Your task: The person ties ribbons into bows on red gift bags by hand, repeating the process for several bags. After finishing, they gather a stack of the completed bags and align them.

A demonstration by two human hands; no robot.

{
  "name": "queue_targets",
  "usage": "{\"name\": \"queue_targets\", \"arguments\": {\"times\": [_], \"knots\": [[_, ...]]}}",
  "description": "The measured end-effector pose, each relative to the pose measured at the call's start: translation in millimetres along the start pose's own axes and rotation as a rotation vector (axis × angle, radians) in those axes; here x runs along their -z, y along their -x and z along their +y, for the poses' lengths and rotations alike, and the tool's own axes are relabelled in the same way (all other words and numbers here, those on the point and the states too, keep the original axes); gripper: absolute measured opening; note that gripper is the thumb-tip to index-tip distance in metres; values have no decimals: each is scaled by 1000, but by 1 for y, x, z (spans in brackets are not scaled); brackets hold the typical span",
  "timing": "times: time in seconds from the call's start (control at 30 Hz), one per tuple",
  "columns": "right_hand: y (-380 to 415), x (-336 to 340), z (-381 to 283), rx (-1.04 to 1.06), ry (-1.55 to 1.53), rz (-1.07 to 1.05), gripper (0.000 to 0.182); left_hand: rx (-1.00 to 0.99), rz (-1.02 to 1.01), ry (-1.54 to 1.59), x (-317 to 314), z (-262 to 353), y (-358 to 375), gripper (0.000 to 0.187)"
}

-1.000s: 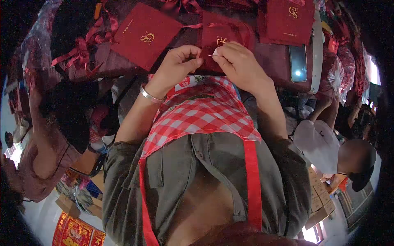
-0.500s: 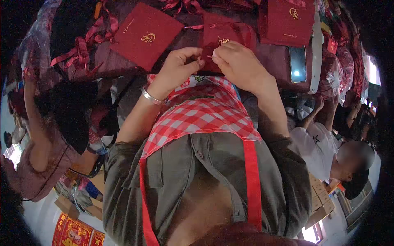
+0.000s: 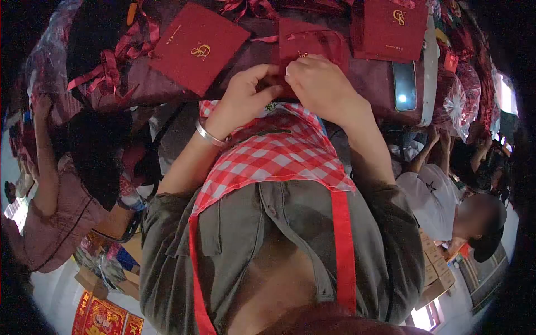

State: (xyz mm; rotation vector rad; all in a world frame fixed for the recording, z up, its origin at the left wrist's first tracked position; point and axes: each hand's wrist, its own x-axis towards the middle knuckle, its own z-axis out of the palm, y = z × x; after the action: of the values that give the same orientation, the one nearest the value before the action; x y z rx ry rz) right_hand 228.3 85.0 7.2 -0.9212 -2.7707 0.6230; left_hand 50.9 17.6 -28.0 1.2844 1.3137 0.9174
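While both met at the worktop edge, left hand (image 3: 245,95) and right hand (image 3: 319,84) were closed, pinching the red pouch (image 3: 312,42); identical pouch (image 3: 198,46) lay left.

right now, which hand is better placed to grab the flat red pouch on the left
Left, probably: the left hand sits nearer the flat red pouch; the right hand would have to cross the held pouch.
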Motion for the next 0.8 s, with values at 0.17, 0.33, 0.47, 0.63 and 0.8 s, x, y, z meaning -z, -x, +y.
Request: {"name": "queue_targets", "arguments": {"times": [0.17, 0.33, 0.47, 0.63, 0.8], "knots": [[-2, 3, -3, -31, -20, 21, 15, -21, -59, 15, 5, -5, -2, 30], [7, 4, 0, -69, -175, 212, 15, 159, -232, 282, 25, 10, -2, 28], [8, 0, 0, 77, -116, 289, 13, -188, -217, -243, 27, 18, -13, 25], [8, -12, 6, 95, -208, 342, 13, -380, -114, -424, 21, 13, -24, 22], [28, -4, 10, 106, -34, 635, 57, -253, -145, -494, 23, 28, -23, 17]]}}
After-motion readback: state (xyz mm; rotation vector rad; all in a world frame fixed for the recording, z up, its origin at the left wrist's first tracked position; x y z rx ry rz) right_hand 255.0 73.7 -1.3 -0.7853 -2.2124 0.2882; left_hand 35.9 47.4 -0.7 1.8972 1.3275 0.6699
